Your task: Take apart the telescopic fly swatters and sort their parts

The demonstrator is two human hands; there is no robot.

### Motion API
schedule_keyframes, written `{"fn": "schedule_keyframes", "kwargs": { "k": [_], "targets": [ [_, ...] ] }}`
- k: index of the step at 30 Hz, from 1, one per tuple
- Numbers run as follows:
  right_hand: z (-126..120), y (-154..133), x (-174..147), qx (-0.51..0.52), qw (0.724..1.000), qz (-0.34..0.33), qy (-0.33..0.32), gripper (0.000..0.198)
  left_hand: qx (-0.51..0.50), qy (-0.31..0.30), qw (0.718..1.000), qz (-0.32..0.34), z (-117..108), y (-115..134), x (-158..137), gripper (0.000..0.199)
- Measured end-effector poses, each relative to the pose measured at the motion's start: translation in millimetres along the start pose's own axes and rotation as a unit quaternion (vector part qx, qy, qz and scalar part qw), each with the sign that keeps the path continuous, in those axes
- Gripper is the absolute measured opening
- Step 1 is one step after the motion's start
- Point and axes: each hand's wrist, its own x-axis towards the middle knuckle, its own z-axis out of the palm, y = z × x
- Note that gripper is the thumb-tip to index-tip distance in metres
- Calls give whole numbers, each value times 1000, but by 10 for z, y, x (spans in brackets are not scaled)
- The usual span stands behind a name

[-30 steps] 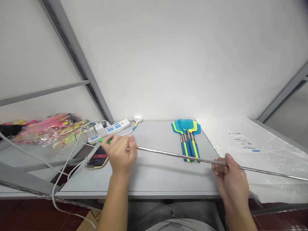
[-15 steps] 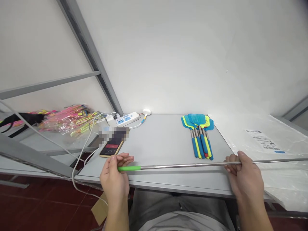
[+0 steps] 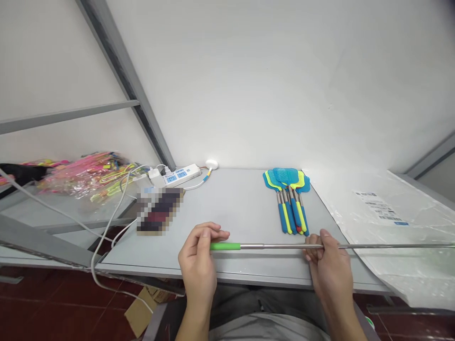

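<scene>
My left hand [image 3: 201, 258] is closed round the end of a green handle, its thumb on top and its other fingers stretched beyond. The handle belongs to a long telescopic fly swatter [image 3: 280, 246], held level above the table's front. My right hand [image 3: 330, 258] pinches the thin metal shaft between thumb and fingers. The shaft runs on to the right edge, where its far end shows only as a pale green blur. Behind the shaft, several blue and yellow fly swatters [image 3: 293, 208] lie in a bunch, handles towards me.
A phone [image 3: 167, 208] lies on the grey table [image 3: 227, 208] at left, before a white power strip [image 3: 183, 175] with cables. Clear plastic packaging [image 3: 401, 246] covers the right side. Bagged colourful goods [image 3: 88, 175] lie beyond a metal post [image 3: 142, 99].
My left hand has moved right with the green handle, and my right hand has moved left. My hands are closer together, with less shaft between them. The view has shifted slightly.
</scene>
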Motion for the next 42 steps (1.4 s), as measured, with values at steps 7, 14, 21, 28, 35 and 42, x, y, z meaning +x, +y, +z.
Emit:
{"fn": "schedule_keyframes", "kwargs": {
  "k": [7,14,21,28,35,42],
  "targets": [
    [-145,110,27,-112,991,-16,-71,42,315,58,946,49,-581,-97,367,28],
    [-400,-307,384,105,994,-10,29,44,219,220,950,39,-821,-124,609,34],
    [-676,-448,647,174,979,-39,95,28,115,245,956,110,-780,-6,691,20],
    [-359,-334,451,149,970,-114,151,33,-16,203,977,66,-510,-20,610,6],
    [461,135,-251,72,996,-43,17,45,7,-39,998,-56,353,-116,-130,22],
    [540,-92,-293,63,994,-84,-6,45,59,-110,989,-76,418,-190,-430,24]
  ]
}}
